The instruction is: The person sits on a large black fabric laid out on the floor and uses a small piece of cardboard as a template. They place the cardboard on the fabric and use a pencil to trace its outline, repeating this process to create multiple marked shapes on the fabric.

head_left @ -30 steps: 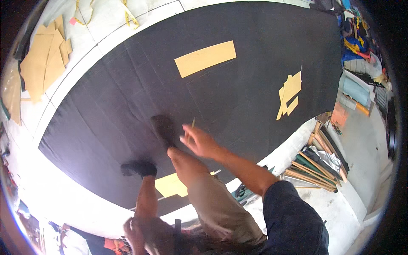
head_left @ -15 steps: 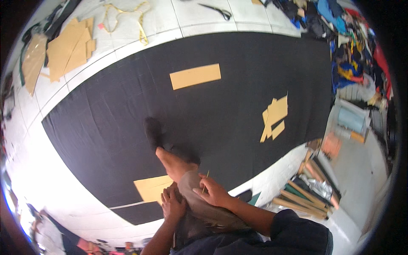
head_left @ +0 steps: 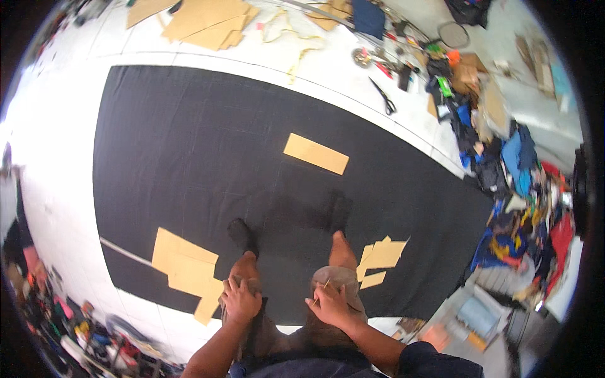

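Both my feet stand on a large black cloth spread over the white tiled floor. My left hand lies on my left knee with its fingers spread, holding nothing. Over my right knee, my right hand grips a thin yellowish pencil that sticks out past the fingers. A tan rectangular card pattern piece lies on the cloth ahead of me. Larger overlapping card pieces are left of my left leg, and smaller card pieces sit beside my right leg.
Beyond the cloth's far edge are black scissors, a yellow measuring tape and a stack of card sheets. Heaped fabric scraps line the right side. A pale strip lies on the cloth at left. Clutter fills the lower left.
The view has swung round, and both my feet now show on the cloth. My hands are farther apart, one at each knee. The pencil stays in my right hand.
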`<state>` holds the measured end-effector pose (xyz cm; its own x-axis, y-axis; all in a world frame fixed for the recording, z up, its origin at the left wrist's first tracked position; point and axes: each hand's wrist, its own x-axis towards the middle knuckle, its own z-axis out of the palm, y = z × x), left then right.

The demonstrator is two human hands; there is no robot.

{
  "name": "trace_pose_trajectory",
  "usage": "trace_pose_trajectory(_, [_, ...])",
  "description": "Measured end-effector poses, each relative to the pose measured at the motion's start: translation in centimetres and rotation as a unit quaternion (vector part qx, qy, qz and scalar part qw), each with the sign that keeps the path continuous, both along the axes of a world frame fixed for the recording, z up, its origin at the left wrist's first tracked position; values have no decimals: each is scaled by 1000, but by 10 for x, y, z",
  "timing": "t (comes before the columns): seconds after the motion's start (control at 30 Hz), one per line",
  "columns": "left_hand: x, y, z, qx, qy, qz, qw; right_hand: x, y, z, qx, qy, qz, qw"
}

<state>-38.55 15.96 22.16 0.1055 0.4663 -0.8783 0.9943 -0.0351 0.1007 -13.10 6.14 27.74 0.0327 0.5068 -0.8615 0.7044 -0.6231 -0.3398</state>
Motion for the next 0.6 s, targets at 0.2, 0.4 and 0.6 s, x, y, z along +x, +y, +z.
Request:
trace_pose_trajectory(0.2, [85,-62,0,43,83,52,994,82,-49,-26,93,-70,211,971])
trace_pose_trajectory(0.4, [195,-139,15,6,151,103,983,189,-46,-27,100,35,226,969])
trace_pose_trajectory(0.6, [291,-182,49,34,76,169,982,249,-72,-23,78,67,285,953])
